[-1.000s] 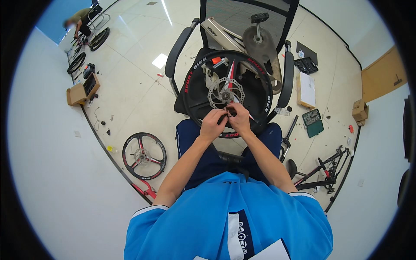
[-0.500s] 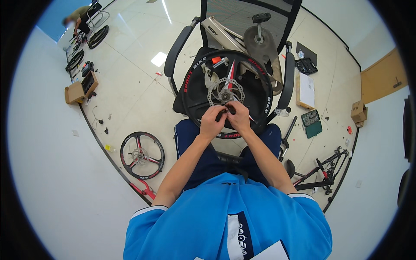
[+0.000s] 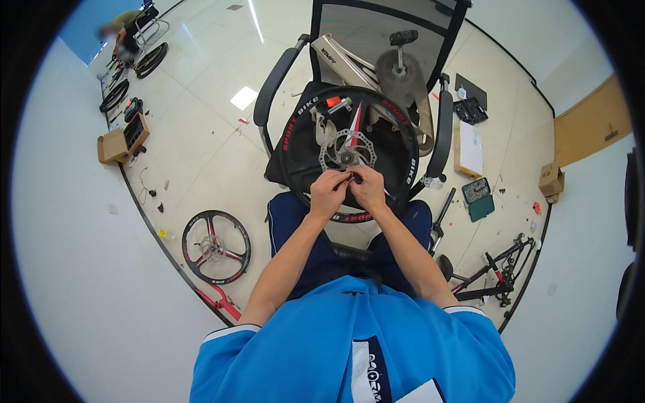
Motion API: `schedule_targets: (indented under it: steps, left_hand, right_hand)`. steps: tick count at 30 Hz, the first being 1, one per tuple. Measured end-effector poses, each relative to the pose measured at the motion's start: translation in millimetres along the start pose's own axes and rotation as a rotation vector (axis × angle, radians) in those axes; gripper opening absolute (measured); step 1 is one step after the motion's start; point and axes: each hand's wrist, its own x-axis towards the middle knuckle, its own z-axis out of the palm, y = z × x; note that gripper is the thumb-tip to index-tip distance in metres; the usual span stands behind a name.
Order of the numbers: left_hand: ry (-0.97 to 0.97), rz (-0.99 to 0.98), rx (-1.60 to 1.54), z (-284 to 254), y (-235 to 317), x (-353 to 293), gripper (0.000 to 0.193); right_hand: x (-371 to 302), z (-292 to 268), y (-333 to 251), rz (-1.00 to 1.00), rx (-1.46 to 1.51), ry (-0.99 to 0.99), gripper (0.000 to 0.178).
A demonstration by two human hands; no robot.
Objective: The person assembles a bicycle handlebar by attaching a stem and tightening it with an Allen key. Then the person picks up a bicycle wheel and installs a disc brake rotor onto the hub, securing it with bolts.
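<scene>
A black bicycle wheel [image 3: 287,161] with a silver brake disc [image 3: 367,145] at its hub lies flat on the chair before me. Just on my side of the hub, my left hand [image 3: 327,195] and my right hand [image 3: 368,189] meet above the wheel. The fingers of both are closed in a pinch, tips together. Whatever they grip is small and mostly covered by the fingers. Beyond the disc, a silver metal part [image 3: 341,105] and an orange piece [image 3: 333,101] rest by the wheel's far edge.
The chair's armrests [image 3: 440,138] flank the wheel; a pale bike frame [image 3: 346,64] and pedal [image 3: 404,38] lie behind it. On the floor are another wheel [image 3: 242,256], a red frame part [image 3: 218,303], a green case [image 3: 482,209] and a black frame [image 3: 494,289]. Far left, a person [image 3: 123,27] bends down.
My fingertips have drawn closer together. The dark piece seen between them before is now mostly hidden. The whole view has shifted slightly.
</scene>
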Motion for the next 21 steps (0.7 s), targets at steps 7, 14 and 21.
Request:
schedule_targets:
  steps: [7,14,21]
  left_hand:
    - [0.078,-0.076,0.003,4,4,1,0.015]
    - [0.111,-0.109,-0.014,8,5,8,0.02]
    - [0.152,-0.114,0.011,12,3,5,0.013]
  right_hand:
    - [1,-23,-36,0.144,0.089,-0.001,0.029]
    - [-3,-12,-63,-0.021,-0.032,0.167,0.035]
    - [-3,9,-57,0.124,0.078,0.356,0.026]
